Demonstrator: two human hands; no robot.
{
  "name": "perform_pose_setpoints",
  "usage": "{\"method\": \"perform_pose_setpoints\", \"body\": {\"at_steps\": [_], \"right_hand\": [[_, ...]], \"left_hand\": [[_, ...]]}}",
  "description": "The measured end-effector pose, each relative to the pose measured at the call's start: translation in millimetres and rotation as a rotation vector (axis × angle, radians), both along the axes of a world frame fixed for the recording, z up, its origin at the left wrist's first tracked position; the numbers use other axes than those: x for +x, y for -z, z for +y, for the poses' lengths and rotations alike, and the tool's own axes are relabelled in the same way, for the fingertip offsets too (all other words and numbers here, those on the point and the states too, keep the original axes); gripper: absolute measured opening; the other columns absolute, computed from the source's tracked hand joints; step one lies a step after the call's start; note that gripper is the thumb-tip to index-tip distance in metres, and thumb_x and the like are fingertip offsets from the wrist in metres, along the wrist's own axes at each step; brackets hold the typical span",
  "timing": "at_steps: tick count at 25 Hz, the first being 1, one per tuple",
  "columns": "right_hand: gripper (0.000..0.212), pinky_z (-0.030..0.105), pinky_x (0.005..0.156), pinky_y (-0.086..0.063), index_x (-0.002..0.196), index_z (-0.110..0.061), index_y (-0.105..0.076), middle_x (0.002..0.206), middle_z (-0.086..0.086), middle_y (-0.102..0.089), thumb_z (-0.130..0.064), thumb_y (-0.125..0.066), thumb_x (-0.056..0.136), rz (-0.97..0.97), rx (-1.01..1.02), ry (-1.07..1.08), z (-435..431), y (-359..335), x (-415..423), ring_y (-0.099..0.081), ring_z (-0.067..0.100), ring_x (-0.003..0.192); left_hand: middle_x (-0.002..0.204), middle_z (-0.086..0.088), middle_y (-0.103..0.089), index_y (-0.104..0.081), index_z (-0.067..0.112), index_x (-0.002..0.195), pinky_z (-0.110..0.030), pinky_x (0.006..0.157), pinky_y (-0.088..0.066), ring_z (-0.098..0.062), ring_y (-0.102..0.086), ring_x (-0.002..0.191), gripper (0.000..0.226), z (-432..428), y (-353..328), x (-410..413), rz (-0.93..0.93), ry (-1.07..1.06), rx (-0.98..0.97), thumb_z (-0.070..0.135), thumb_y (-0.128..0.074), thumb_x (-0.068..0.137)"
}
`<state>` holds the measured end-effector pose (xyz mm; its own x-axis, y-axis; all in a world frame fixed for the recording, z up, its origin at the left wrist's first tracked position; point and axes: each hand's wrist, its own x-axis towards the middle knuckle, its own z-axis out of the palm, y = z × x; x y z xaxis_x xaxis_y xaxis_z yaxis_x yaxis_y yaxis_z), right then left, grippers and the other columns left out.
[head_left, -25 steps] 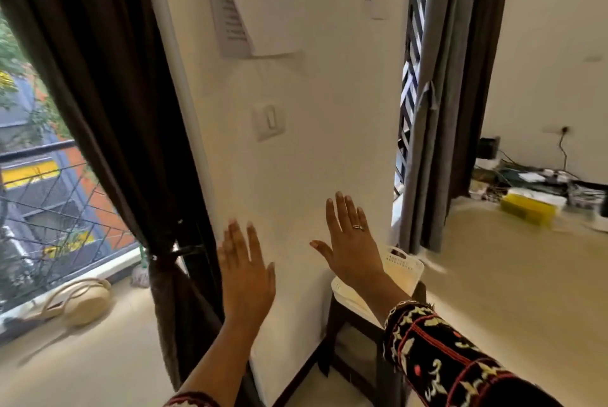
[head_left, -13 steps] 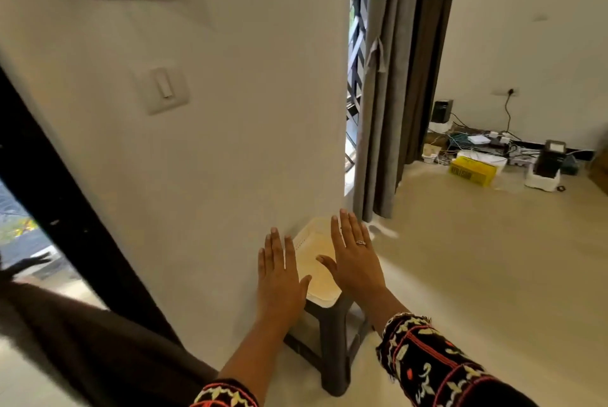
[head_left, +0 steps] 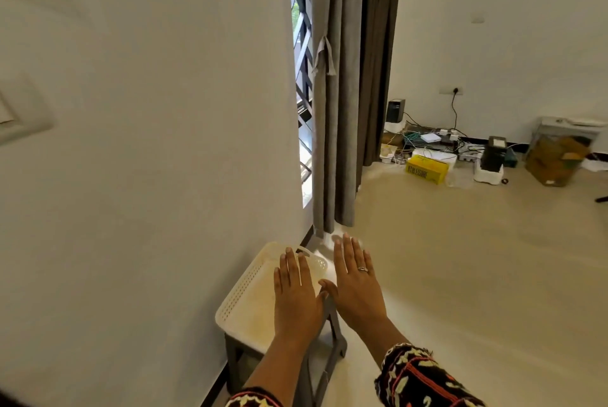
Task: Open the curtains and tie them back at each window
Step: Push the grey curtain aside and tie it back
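Left hand (head_left: 296, 295) and right hand (head_left: 357, 288) flat, fingers straight, holding nothing. Curtain (head_left: 342, 77) hangs loose. Yellow box (head_left: 427, 170) print unreadable

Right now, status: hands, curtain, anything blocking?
Open, empty: left hand, right hand. Ahead, grey curtain hangs loose, tie strap dangling. Below hands: stool with white tray.

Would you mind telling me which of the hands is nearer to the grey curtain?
Right. The right hand shows just below the hem of the grey curtain, fingers straight; the left hand is further left, over the white perforated basket.
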<state>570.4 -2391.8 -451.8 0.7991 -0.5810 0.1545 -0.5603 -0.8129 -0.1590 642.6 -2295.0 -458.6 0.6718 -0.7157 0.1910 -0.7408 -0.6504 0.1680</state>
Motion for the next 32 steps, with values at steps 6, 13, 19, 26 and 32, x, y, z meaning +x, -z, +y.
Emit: {"method": "perform_pose_setpoints", "body": {"at_steps": [6, 13, 19, 26, 32], "right_hand": [[0.071, 0.036, 0.109, 0.021, 0.133, -0.018, 0.031, 0.139, 0.005, 0.04, -0.058, -0.011, 0.091, 0.025, -0.027, 0.042, -101.3, 3.8, 51.8, 0.036, 0.027, 0.13], [0.092, 0.035, 0.104, 0.031, 0.138, -0.014, 0.022, 0.149, 0.011, 0.025, -0.064, 0.039, 0.063, -0.024, -0.092, 0.089, -189.6, 4.3, 103.4, 0.03, 0.03, 0.132], [0.083, 0.035, 0.108, -0.003, 0.124, -0.007, -0.057, 0.131, 0.015, -0.054, -0.051, 0.007, 0.094, -0.155, -0.125, 0.095, -265.7, 1.5, 137.5, 0.021, 0.02, 0.141], [0.089, 0.033, 0.112, 0.003, 0.115, -0.007, -0.065, 0.125, 0.016, -0.059, -0.062, -0.08, 0.046, -0.133, -0.219, 0.007, -410.6, -6.0, 188.1, 0.019, 0.023, 0.142], [0.106, 0.029, 0.115, 0.008, 0.129, -0.001, -0.051, 0.147, 0.016, -0.033, -0.066, -0.076, 0.05, 0.113, -0.31, -0.123, -520.4, -23.5, 240.7, -0.014, 0.024, 0.143]], "left_hand": [[0.152, -0.008, 0.024, 0.022, 0.027, 0.138, -0.034, 0.101, 0.025, -0.03, 0.018, 0.141, 0.076, -107.5, 2.7, 63.0, -0.032, 0.064, 0.013, 0.063, -0.022, 0.088], [0.117, -0.015, -0.065, -0.07, 0.012, 0.107, -0.031, 0.111, -0.026, -0.034, -0.063, 0.104, 0.076, -201.4, -16.1, 118.3, -0.043, 0.168, 0.028, 0.067, -0.022, 0.085], [0.145, -0.021, -0.033, -0.057, 0.006, 0.121, -0.031, 0.112, 0.014, -0.022, 0.009, 0.144, 0.091, -277.6, -8.7, 154.3, -0.048, 0.198, -0.067, 0.061, 0.007, 0.088], [0.154, -0.021, -0.011, -0.051, 0.003, 0.114, -0.032, 0.113, 0.014, -0.03, -0.03, 0.138, 0.095, -412.1, -12.1, 204.6, -0.061, 0.16, -0.07, 0.073, -0.063, 0.051], [0.154, -0.022, -0.001, -0.067, 0.003, 0.101, -0.03, 0.114, 0.01, -0.02, 0.02, 0.142, 0.095, -535.9, -30.6, 242.2, -0.291, 0.186, -0.181, 0.07, -0.076, 0.034]]}}
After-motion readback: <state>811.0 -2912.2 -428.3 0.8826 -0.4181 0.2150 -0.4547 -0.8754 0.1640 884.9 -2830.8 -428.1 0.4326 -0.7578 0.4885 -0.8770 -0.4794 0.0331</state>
